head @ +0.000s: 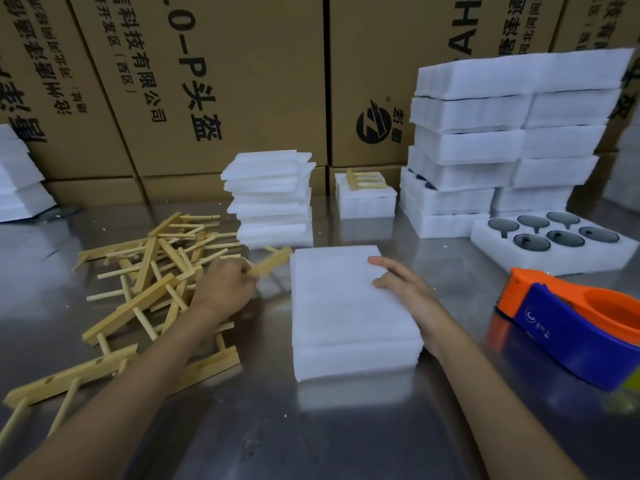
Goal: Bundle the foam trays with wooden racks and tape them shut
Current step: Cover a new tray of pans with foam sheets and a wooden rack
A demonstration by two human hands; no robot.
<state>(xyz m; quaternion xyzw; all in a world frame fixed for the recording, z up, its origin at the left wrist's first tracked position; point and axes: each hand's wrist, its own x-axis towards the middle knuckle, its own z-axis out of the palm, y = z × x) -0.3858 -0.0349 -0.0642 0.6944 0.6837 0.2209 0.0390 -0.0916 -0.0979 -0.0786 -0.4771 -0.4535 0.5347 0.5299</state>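
Note:
A closed white foam tray (346,313) lies flat on the steel table in front of me. My right hand (401,282) rests on its top right part with fingers straight. My left hand (225,282) grips a wooden rack (272,263) just left of the tray, lifted off a pile of wooden racks (138,292). An orange and blue tape dispenser (568,320) sits at the right.
A stack of foam sheets (272,199) stands behind the tray. A small foam tray with a rack on top (366,195) sits further back. Tall stacks of foam trays (502,140) and an open tray with dark round parts (550,240) fill the right. Cardboard boxes (207,81) line the back.

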